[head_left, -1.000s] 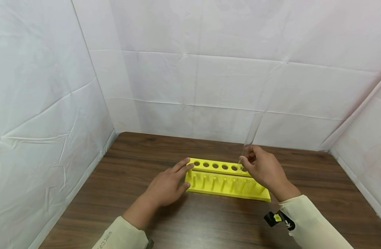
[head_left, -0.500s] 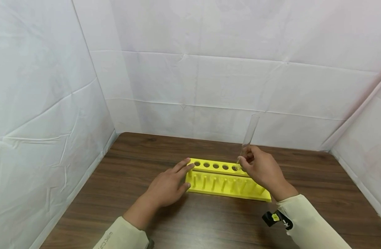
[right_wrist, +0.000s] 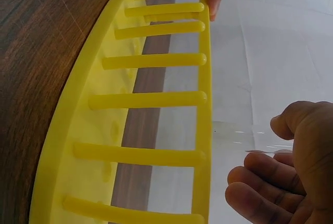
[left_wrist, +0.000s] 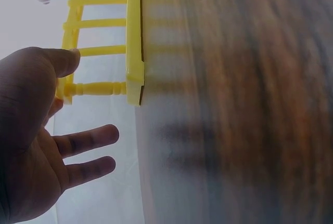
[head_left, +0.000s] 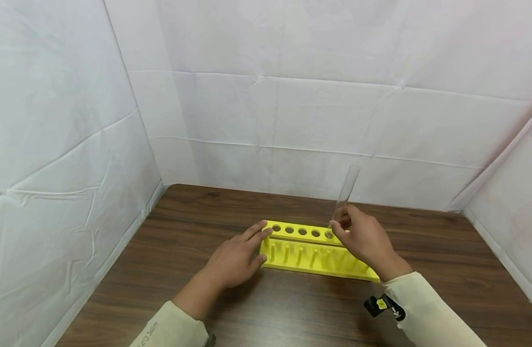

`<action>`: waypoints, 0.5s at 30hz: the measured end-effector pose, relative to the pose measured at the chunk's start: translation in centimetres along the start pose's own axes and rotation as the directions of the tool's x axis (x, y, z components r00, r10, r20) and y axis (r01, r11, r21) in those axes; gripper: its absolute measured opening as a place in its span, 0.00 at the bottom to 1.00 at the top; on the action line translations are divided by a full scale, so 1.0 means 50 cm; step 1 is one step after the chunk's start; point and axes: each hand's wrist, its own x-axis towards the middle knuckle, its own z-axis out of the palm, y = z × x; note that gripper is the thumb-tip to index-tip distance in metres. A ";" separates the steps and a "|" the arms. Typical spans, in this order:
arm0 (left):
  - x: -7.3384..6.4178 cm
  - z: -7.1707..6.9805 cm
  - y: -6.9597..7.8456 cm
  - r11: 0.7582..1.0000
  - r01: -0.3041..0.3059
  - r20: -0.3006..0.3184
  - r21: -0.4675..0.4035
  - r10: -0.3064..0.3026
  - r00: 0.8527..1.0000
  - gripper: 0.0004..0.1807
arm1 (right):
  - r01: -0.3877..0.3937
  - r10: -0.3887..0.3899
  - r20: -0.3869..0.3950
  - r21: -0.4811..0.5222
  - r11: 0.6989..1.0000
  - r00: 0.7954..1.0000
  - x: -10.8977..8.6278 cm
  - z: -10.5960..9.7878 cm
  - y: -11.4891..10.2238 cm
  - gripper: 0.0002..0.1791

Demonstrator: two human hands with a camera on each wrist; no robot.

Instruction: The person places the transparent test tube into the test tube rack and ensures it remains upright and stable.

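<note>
A yellow test tube rack (head_left: 309,268) stands on the table, with a row of round holes along its top bar and upright pegs on its base. My left hand (head_left: 235,258) holds its left end. In the left wrist view, the thumb (left_wrist: 63,62) lies against the top bar and two fingers extend free. A clear glass test tube (head_left: 347,185), tilted with its top to the right, is pinched by my right hand (head_left: 367,241). Its rounded lower end is at a hole toward the rack's right side. The right hand hides the rack's far right holes.
The dark wood table (head_left: 196,212) is enclosed by white cloth walls (head_left: 231,111) at the back and sides. A black wrist strap piece (head_left: 373,306) sticks out from the right sleeve. The table's back edge lies behind the rack.
My right hand has shifted slightly left along the rack with the test tube, whose top has moved left and a little lower. The left hand stays at the rack's end.
</note>
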 end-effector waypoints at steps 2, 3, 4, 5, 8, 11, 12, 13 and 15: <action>0.000 0.001 0.000 1.000 -0.001 0.002 0.002 0.001 1.000 0.35 | -0.003 0.003 0.004 -0.005 1.000 1.000 0.000 0.003 0.001 0.12; 0.000 0.001 0.000 1.000 -0.001 0.003 0.001 0.001 1.000 0.35 | -0.005 0.005 0.005 -0.008 1.000 1.000 -0.001 0.004 0.001 0.12; 0.000 0.001 0.001 1.000 -0.001 0.004 0.001 0.001 1.000 0.35 | -0.004 0.004 0.005 -0.012 1.000 1.000 -0.001 0.005 0.002 0.12; 0.000 0.000 0.001 1.000 0.000 0.007 0.000 0.000 1.000 0.35 | -0.003 0.003 0.003 -0.018 1.000 1.000 -0.002 0.007 0.002 0.12; 0.000 -0.001 0.002 1.000 -0.002 0.006 -0.004 0.002 1.000 0.35 | 0.008 -0.009 -0.008 -0.029 1.000 1.000 -0.001 0.011 0.006 0.15; 0.001 -0.002 0.004 1.000 -0.005 0.003 -0.006 0.005 1.000 0.35 | 0.012 -0.012 -0.014 -0.033 0.999 1.000 -0.002 0.015 0.008 0.15; 0.001 -0.002 0.005 1.000 -0.004 0.003 -0.006 0.004 1.000 0.35 | 0.013 -0.013 -0.013 -0.035 0.999 1.000 -0.002 0.016 0.009 0.15; 0.001 -0.003 0.006 1.000 -0.002 0.004 -0.006 0.002 1.000 0.35 | 0.013 -0.013 -0.012 -0.039 0.999 1.000 -0.003 0.017 0.010 0.14; 0.001 -0.003 0.006 1.000 0.000 0.006 -0.005 0.000 1.000 0.35 | 0.009 -0.010 -0.010 -0.051 0.999 1.000 -0.004 0.019 0.010 0.13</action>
